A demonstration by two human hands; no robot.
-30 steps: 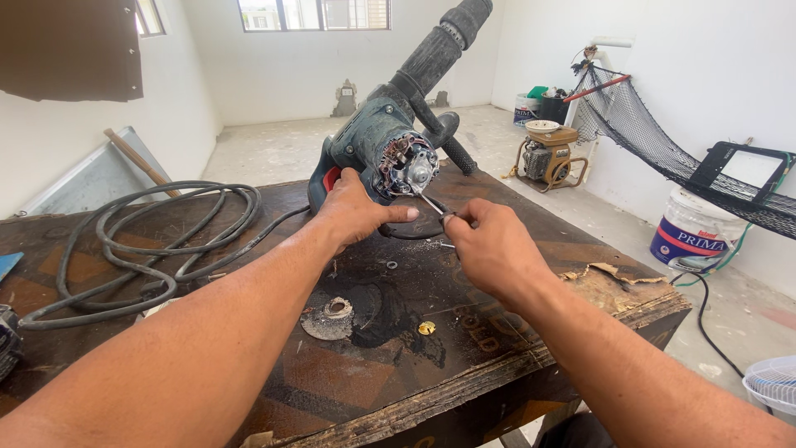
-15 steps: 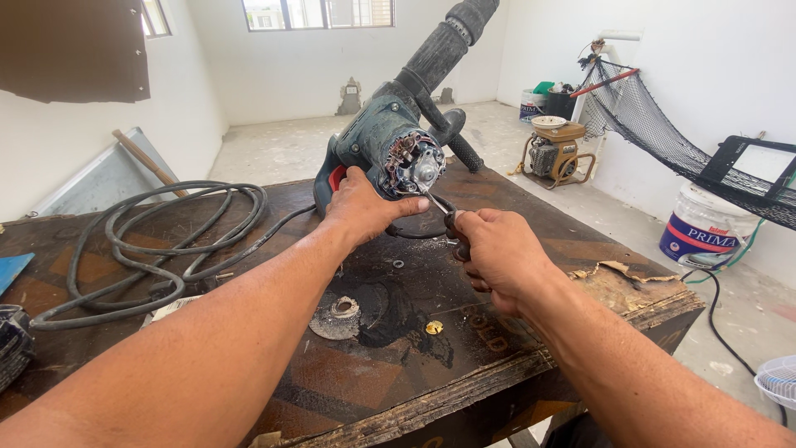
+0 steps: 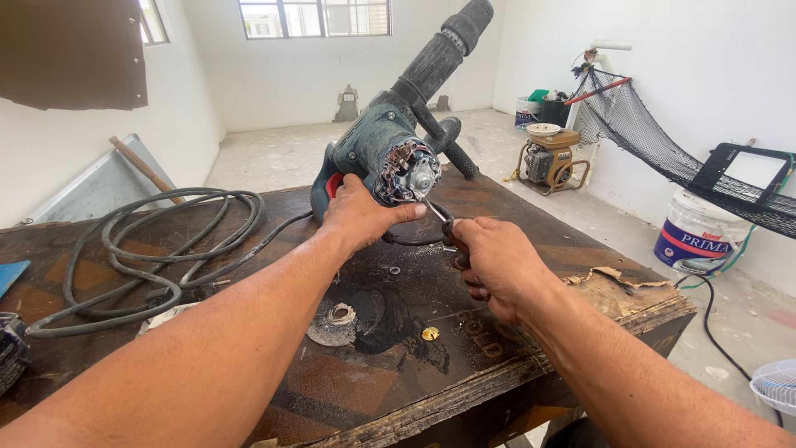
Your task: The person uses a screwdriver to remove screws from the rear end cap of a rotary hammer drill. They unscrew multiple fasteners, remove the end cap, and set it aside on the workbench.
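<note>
Rotary hammer [image 3: 390, 141], teal-grey body, stands tilted on the dark wooden counter [image 3: 274, 365], near its far middle. Long axis runs from lower left to upper right: the black barrel end [image 3: 452, 46] points up and away toward the far right wall, the red-trimmed rear sits low by the counter. Black side handle [image 3: 448, 149] juts out to the right of the body. The open end of the housing faces the camera, with the motor end and metal parts exposed [image 3: 409, 172].

Left hand [image 3: 361, 217] wraps the lower body of the tool, fingers clenched round it, thumb lying across just under the exposed end.

Right hand [image 3: 493, 261] has its fingers closed on the dark handle of a screwdriver [image 3: 439, 217]; the thin shaft slants up and left, its tip at the exposed motor end.

On the counter near the hands: a round metal disc part [image 3: 336, 323], a small brass-coloured piece [image 3: 429, 333], a small washer [image 3: 395, 270]. Coiled black cable [image 3: 149, 249] lies on the counter's left half. Counter's right corner is chipped and splintered [image 3: 618, 278].
</note>
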